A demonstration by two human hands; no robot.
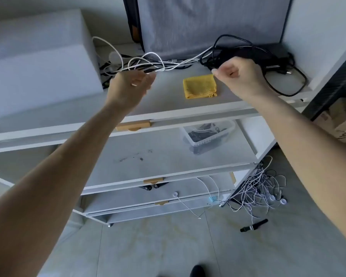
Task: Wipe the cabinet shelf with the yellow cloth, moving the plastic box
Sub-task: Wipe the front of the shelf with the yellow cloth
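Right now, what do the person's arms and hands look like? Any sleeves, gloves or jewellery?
Both arms are bare from the frame's edge to the wrist: no sleeves show. The left hand and the right hand are bare too, with no gloves, and no watch or bracelet on either wrist. I can make out no rings, though the fingers are partly hidden. No markings or cables are attached to them.

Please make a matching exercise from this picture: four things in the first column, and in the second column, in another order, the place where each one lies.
Things
1. yellow cloth
2. plastic box
3. dark smudges
4. black cables

Places
A. right part of the second shelf
B. top surface, back right corner
C. top surface, between the two hands
D. left part of the second shelf

Pairs: 1-C, 2-A, 3-D, 4-B
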